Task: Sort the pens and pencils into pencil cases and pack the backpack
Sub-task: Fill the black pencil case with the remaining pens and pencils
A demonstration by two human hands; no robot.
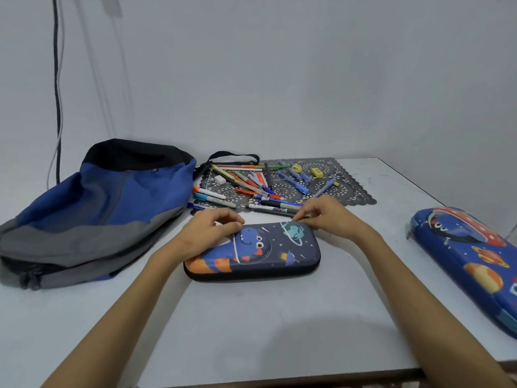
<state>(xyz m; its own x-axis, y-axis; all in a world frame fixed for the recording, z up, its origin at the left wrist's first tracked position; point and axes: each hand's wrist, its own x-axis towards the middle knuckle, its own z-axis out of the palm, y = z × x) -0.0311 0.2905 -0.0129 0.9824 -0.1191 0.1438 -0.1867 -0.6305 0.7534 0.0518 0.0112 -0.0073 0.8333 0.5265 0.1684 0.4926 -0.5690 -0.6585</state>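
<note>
While my left hand [212, 229] grips the closed pencil case [265, 253] on the desk [251, 317] and my right hand [324, 217] pinches its far corner, the pens and pencils [251, 186] lie unsorted beyond it, the backpack [92, 208] not yet packed.

A white table [251, 326] carries a blue, grey and black fabric backpack [98, 208] lying flat at its left edge. A dark lace-patterned mat [353, 196] sits by the far edge, a dark hard-shell dinosaur-print pencil case [260, 256] mid-table, and a blue hard-shell planet-print pencil case [470, 261] at the right edge.
</note>
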